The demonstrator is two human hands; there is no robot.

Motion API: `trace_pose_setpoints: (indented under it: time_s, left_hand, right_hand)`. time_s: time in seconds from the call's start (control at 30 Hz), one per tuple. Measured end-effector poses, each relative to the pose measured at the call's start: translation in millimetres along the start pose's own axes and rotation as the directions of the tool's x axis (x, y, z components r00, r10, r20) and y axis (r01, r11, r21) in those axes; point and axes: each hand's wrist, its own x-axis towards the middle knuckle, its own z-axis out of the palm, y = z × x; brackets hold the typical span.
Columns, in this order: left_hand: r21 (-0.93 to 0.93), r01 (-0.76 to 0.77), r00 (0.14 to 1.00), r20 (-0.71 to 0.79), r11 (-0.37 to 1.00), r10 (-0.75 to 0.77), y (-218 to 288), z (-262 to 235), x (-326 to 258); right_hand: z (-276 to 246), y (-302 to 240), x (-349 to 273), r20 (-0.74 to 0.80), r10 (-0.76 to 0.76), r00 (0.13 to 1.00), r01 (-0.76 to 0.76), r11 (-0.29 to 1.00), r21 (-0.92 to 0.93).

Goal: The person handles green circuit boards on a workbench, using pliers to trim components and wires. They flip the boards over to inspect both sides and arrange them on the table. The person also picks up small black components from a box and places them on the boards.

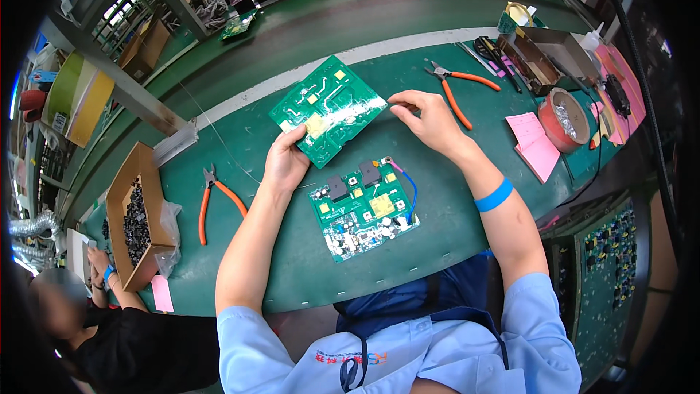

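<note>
My left hand (pixel 286 163) grips a green circuit board (pixel 328 111) by its lower left edge, thumb on top. The board is tilted above the bench, its face with white traces and yellow squares toward me. At its right corner, thumb and forefinger of my right hand (pixel 426 118) are drawn together; what sits between the fingertips is too small to make out. Below, a second circuit board (pixel 362 208) lies flat on the green mat, carrying black blocks, white parts and a looped blue wire (pixel 415 193).
Orange-handled cutters (pixel 221 201) lie at left by a cardboard box (pixel 138 237) of black parts; more cutters (pixel 458 86) lie at right. Pink paper (pixel 534 144), a tape roll (pixel 563 118) and a tray (pixel 548 58) stand right. A co-worker (pixel 124 335) sits at lower left.
</note>
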Motion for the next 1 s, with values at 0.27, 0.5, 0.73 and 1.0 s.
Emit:
trace_pose_setpoints:
  time_s: [0.27, 0.5, 0.73, 1.0]
  left_hand:
    - [0.048, 0.002, 0.999, 0.054, 0.999, -0.004, -2.5, 10.1, -3.7]
    - [0.05, 0.002, 0.993, 0.118, 0.999, -0.008, -0.8, 11.2, -5.9]
    - [0.023, 0.012, 0.997, 0.082, 1.0, -0.014, -1.5, 15.5, -5.3]
    - [0.08, -0.029, 0.993, 0.115, 0.996, 0.019, 1.2, 20.1, -6.0]
  right_hand:
    - [0.4, 2.4, 2.1, 0.132, 0.177, 0.975, -0.217, 0.88, 0.422]
    - [-1.7, 0.2, 3.3, 0.233, 0.23, 0.945, -0.321, 0.798, 0.51]
    - [1.2, 3.8, 2.8, 0.244, 0.248, 0.938, -0.339, 0.807, 0.483]
    - [1.5, 2.7, 2.2, 0.244, 0.255, 0.935, -0.342, 0.827, 0.446]
